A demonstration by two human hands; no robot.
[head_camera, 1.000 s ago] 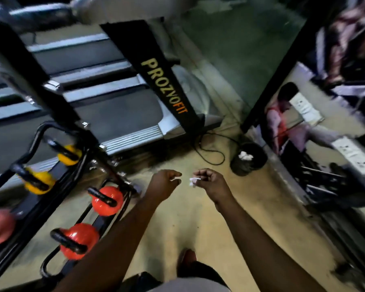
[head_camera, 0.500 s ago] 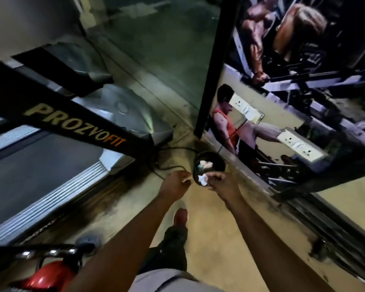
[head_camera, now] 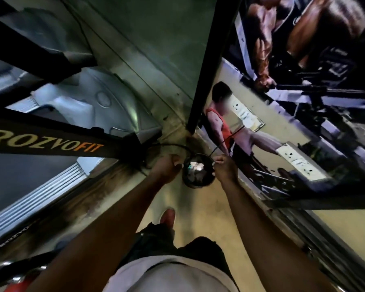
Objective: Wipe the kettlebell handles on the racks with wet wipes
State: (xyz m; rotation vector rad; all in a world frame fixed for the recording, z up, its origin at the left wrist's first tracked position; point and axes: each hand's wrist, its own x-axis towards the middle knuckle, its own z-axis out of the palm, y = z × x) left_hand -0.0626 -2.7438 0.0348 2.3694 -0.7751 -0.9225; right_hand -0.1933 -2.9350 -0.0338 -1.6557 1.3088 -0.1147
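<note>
Small white wet wipe (head_camera: 213,163) pinched at the fingertips of the right hand (head_camera: 226,169), grip clamped on it, just over the right rim of a round black bin (head_camera: 195,184). Crumpled white wipes (head_camera: 196,166) lying inside the bin. Left hand (head_camera: 167,168) at the bin's opposite side, fingers curled; impossible to tell whether that grip holds anything. Red kettlebell (head_camera: 19,284) at the lower left corner, mostly cut off, beside a chrome rack bar (head_camera: 9,268), well apart from both hands. Grey treadmill (head_camera: 89,102) to the left, its black upright (head_camera: 51,142) lettered "ROZVOFIT". Black cable (head_camera: 167,145) on the floor (head_camera: 209,218) behind the bin. Gym poster (head_camera: 303,60) and white wall sockets (head_camera: 299,161) to the right.
</note>
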